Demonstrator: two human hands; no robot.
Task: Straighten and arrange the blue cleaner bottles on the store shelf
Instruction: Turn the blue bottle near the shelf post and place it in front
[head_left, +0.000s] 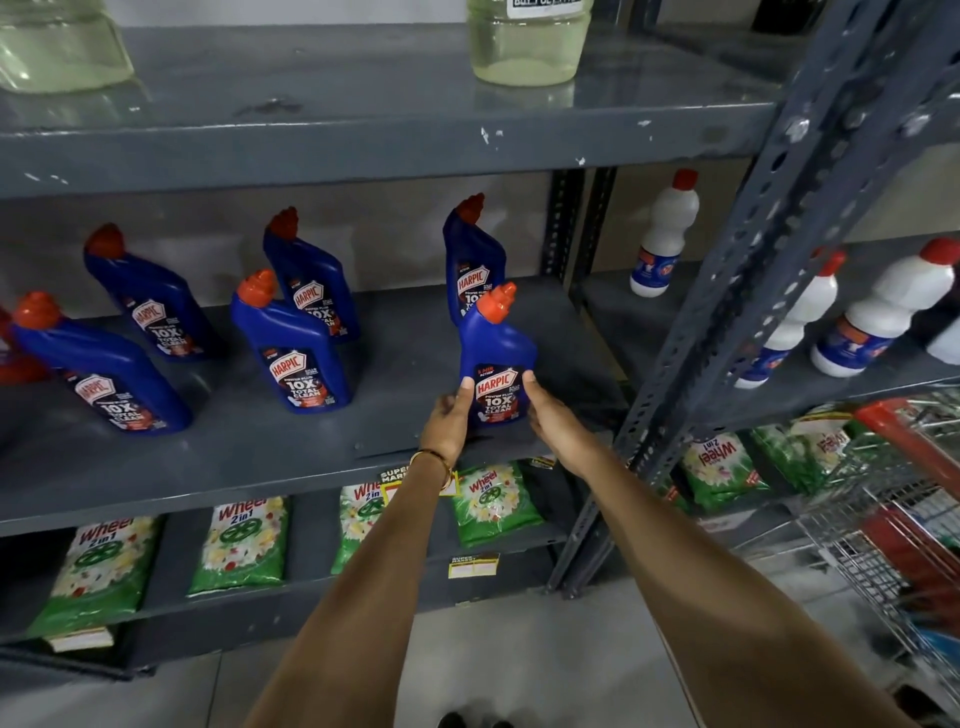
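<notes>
Several blue cleaner bottles with red caps stand on the grey middle shelf (291, 457). The front right bottle (496, 343) stands upright near the shelf's front edge, label facing me. My left hand (448, 418) grips its lower left side and my right hand (551, 415) grips its lower right side. Directly behind it stands another bottle (471, 249). A pair stands in the middle, one in front (291, 348) and one behind (311, 275). Two more stand on the left, a front one (101, 369) and a rear one (148, 296).
White bottles with red caps (662, 234) stand on the neighbouring shelf to the right. A grey perforated upright (727, 312) divides the two racks. Green detergent packs (493, 501) fill the lower shelf. A wire trolley (893, 519) stands at the right. Clear jars (527, 41) sit above.
</notes>
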